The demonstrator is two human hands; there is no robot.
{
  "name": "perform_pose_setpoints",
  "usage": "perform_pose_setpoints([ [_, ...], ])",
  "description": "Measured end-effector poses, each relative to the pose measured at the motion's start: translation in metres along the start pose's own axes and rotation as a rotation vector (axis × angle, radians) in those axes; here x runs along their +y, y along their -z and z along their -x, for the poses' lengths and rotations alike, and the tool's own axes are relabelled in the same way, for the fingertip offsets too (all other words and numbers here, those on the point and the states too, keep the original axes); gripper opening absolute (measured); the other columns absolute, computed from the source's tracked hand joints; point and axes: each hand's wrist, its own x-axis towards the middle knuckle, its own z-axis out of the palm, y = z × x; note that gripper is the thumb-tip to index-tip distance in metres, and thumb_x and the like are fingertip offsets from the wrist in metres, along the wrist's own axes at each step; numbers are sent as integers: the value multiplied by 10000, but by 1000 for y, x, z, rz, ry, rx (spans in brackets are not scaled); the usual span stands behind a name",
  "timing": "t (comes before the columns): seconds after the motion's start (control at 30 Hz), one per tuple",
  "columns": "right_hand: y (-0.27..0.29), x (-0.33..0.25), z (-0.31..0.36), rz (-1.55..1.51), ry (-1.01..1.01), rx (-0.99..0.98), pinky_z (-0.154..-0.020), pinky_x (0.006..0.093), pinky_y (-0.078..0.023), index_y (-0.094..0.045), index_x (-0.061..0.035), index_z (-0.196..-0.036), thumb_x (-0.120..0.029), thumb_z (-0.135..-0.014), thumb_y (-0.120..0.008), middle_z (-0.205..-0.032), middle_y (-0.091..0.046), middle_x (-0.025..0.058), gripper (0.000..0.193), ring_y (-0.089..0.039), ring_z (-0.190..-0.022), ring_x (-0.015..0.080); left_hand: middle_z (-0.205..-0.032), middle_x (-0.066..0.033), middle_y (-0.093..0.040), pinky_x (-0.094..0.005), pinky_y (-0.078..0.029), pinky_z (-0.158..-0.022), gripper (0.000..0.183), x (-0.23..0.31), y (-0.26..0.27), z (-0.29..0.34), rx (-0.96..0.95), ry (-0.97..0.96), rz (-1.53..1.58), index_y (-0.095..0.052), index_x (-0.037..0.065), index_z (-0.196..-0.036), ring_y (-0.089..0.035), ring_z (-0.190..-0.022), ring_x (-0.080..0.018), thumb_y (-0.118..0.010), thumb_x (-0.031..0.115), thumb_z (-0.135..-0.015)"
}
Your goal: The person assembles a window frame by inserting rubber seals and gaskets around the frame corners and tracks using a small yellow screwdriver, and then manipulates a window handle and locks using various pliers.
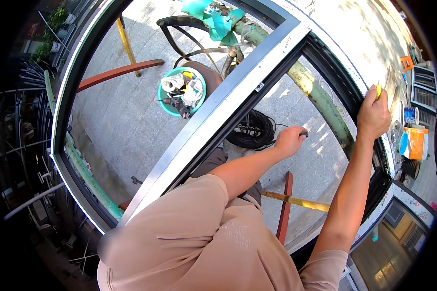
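Note:
A large window frame (209,114) of dark and silver profiles, partly covered in white film, surrounds me at about waist height. Through its right-hand opening reaches my left hand (290,141), fingers curled around a small black object (303,134) whose kind I cannot make out. My right hand (373,116) is closed at the outer right rail of the frame. A slim yellow tool (378,92) sticks up from its fingers; most of it is hidden, so its exact kind is unclear. Below my left hand, a coil of black hose or cable (254,130) lies on the paving.
A turquoise basin (167,107) holding a drill (179,106) and white rolls stands beneath the left opening. Green pipes (320,99) and red bars (119,72) run under the frame. An orange-and-white bucket (415,144) sits at right, near another filmed frame (412,201). Metal lengths crowd the left.

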Motion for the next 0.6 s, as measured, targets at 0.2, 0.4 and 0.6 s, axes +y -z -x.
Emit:
perform_pose_setpoints([
  [0.2, -5, 8, -4, 6, -5, -27, -702, 629, -540, -759, -185, -1148, -569, -1088, -548, -897, -782, 209, 443, -733, -810, 497, -1149, -170, -803, -514, -589, -962, 236, 39, 10, -8, -81, -73, 13, -825, 93, -1167, -753, -1093, -404, -709, 169, -977],
  [0.4, -4, 6, -5, 43, -40, -60, -735, 652, -541, -755, -214, -1210, -622, -1088, -485, -951, -798, 217, 504, -742, -855, 513, -1146, -184, -802, -525, -586, -970, 245, -13, 38, -21, 112, 121, 62, -820, 81, -1120, -751, -1102, -408, -667, 216, -985],
  [0.6, -13, 9, -8, 90, -36, -79, -749, 667, -545, -753, -235, -1240, -651, -1085, -466, -977, -803, 228, 528, -744, -872, 525, -1134, -207, -796, -533, -583, -963, 282, -87, 47, 3, 226, 506, -17, -780, 59, -1078, -749, -1096, -417, -649, 305, -1033],
])
